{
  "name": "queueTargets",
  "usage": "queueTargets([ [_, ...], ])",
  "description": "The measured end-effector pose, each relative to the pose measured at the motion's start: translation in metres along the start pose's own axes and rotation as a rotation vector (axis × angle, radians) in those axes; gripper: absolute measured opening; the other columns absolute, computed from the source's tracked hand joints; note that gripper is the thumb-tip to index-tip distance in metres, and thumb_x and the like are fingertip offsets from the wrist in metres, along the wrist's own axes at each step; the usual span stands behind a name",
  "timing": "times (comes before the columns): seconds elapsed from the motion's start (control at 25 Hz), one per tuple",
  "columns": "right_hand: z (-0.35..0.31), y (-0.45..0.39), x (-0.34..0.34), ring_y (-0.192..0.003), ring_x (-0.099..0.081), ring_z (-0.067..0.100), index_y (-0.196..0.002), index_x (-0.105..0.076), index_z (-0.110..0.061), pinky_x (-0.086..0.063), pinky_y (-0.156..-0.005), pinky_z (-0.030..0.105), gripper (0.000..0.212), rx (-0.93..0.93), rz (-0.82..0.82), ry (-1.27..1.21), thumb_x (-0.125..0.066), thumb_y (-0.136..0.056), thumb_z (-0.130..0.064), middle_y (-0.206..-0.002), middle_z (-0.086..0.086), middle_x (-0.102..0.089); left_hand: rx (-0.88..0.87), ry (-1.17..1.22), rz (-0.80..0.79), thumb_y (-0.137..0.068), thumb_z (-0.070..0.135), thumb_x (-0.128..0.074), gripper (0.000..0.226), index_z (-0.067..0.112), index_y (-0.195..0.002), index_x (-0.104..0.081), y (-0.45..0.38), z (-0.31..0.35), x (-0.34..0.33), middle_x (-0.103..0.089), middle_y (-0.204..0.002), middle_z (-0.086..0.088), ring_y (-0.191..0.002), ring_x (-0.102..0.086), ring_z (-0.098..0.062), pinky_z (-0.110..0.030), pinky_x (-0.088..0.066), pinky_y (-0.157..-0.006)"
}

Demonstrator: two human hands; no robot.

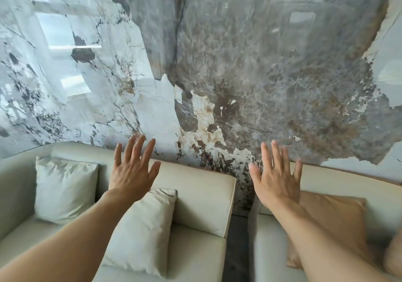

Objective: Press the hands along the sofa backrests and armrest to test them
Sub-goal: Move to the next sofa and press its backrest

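Two cream sofa sections stand against a marble wall with a narrow gap between them. My left hand (132,168) is stretched out with fingers spread, over the top of the left sofa backrest (202,192); whether it touches I cannot tell. My right hand (276,177) is also spread flat, held in front of the upper left end of the right sofa backrest (339,177). Neither hand holds anything. The left sofa's armrest (15,186) curves round at the far left.
A pale cushion (65,188) leans in the left corner and another pale cushion (141,231) lies below my left wrist. A tan cushion (339,216) rests on the right sofa under my right forearm. The glossy marble wall (217,75) rises behind. Dark floor shows in the gap (237,249).
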State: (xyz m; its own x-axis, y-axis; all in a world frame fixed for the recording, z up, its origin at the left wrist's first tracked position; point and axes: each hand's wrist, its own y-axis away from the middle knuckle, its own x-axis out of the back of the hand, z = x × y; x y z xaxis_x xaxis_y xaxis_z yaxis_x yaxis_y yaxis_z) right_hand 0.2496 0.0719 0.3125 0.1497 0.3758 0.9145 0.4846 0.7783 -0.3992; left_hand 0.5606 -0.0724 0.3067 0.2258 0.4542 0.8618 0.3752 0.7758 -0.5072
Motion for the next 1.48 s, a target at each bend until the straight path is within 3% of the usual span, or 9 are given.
queueTargets([
  [0.16, -0.089, -0.021, -0.018, -0.148, 0.009, 0.017, -0.151, 0.005, -0.032, 0.014, -0.114, 0.048, 0.068, -0.060, 0.017, 0.061, 0.000, -0.089, -0.060, -0.162, -0.004, 0.007, -0.046, 0.054, -0.057, -0.090, 0.052, -0.020, 0.067, 0.022, -0.150, -0.020, -0.036, -0.083, -0.048, -0.025, -0.157, -0.011, -0.146, -0.013, -0.030, -0.055, -0.006, -0.118],
  [0.36, -0.133, -0.032, -0.048, -0.148, 0.004, 0.017, -0.151, 0.001, -0.034, 0.010, -0.114, 0.048, 0.068, -0.088, -0.026, 0.131, -0.005, -0.089, -0.061, -0.163, -0.005, 0.001, -0.128, 0.148, -0.105, -0.090, 0.052, -0.025, 0.066, 0.020, -0.148, -0.026, -0.065, -0.116, -0.100, -0.033, -0.153, -0.015, -0.144, -0.020, -0.033, -0.056, -0.010, -0.117],
  [0.68, -0.118, -0.072, -0.145, -0.148, -0.009, 0.019, -0.150, -0.014, -0.030, 0.007, -0.113, 0.048, 0.068, -0.057, -0.091, 0.088, -0.013, -0.089, -0.061, -0.162, -0.002, -0.014, -0.157, 0.158, -0.191, -0.091, 0.051, -0.024, 0.064, 0.019, -0.147, -0.032, -0.096, -0.094, -0.187, -0.037, -0.151, -0.012, -0.143, -0.023, -0.034, -0.056, -0.012, -0.117],
  [0.76, -0.107, -0.079, -0.198, -0.148, -0.008, 0.018, -0.151, -0.013, -0.031, 0.008, -0.113, 0.047, 0.069, -0.081, -0.139, 0.068, -0.014, -0.089, -0.061, -0.162, -0.003, -0.012, -0.177, 0.166, -0.239, -0.091, 0.051, -0.024, 0.064, 0.020, -0.147, -0.033, -0.103, -0.076, -0.236, -0.037, -0.151, -0.011, -0.143, -0.023, -0.033, -0.055, -0.012, -0.117],
  [0.88, -0.109, -0.073, -0.214, -0.148, -0.004, 0.017, -0.151, -0.013, -0.030, 0.008, -0.115, 0.047, 0.071, -0.049, -0.138, 0.037, -0.013, -0.088, -0.060, -0.162, -0.004, -0.009, -0.164, 0.196, -0.222, -0.091, 0.050, -0.025, 0.063, 0.022, -0.146, -0.032, -0.098, -0.075, -0.248, -0.036, -0.152, -0.010, -0.143, -0.022, -0.031, -0.055, -0.013, -0.117],
  [1.16, -0.110, -0.071, -0.364, -0.148, 0.003, 0.017, -0.151, -0.010, -0.030, 0.012, -0.115, 0.047, 0.073, -0.005, -0.259, 0.032, -0.008, -0.085, -0.061, -0.163, -0.004, -0.003, -0.206, 0.177, -0.309, -0.091, 0.050, -0.024, 0.061, 0.025, -0.147, -0.032, -0.084, -0.064, -0.387, -0.034, -0.153, -0.010, -0.144, -0.020, -0.031, -0.055, -0.009, -0.117],
  [1.48, -0.129, -0.082, -0.460, -0.148, 0.007, 0.017, -0.151, -0.005, -0.034, 0.012, -0.113, 0.053, 0.070, -0.021, -0.265, 0.004, -0.010, -0.087, -0.064, -0.163, -0.007, 0.002, -0.197, 0.205, -0.333, -0.090, 0.051, -0.026, 0.063, 0.027, -0.149, -0.027, -0.081, -0.058, -0.468, -0.027, -0.156, -0.009, -0.145, -0.016, -0.030, -0.053, -0.006, -0.119],
])
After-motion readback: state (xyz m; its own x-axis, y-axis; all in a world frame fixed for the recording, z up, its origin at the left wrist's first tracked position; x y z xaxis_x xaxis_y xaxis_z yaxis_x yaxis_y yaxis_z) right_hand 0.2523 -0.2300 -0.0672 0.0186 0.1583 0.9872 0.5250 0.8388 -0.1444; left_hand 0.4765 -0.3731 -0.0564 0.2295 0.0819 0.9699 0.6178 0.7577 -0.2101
